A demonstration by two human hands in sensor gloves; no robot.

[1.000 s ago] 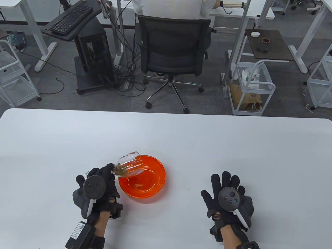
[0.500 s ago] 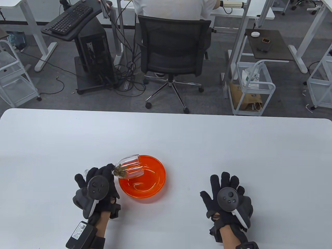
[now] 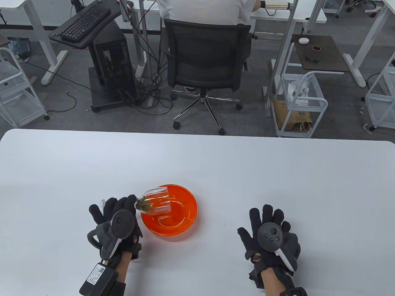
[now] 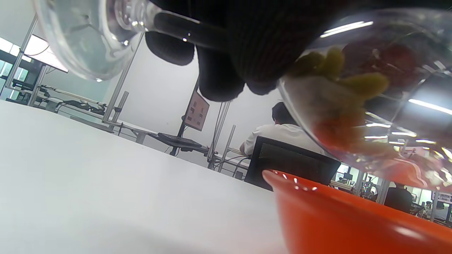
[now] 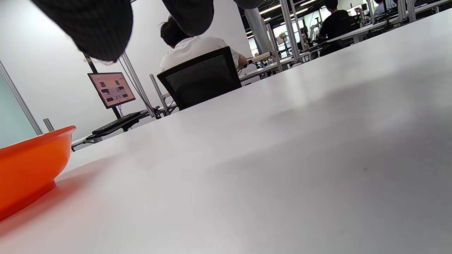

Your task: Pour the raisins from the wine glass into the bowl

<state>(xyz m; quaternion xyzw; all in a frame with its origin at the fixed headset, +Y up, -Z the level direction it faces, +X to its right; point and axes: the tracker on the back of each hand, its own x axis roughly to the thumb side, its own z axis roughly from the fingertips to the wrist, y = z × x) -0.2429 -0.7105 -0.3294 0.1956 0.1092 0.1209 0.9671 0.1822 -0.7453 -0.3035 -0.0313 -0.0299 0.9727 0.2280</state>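
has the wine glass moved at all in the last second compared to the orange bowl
Yes. The left hand has tipped the wine glass further: its mouth has swung down and toward the near side of the orange bowl, which has stayed put. The raisins remain inside.

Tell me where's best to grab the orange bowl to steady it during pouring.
Pinch the orange bowl at its right rim, coming from the right with the free right hand: it is shallow with a flared edge, and the tipped wine glass and left hand crowd its left.
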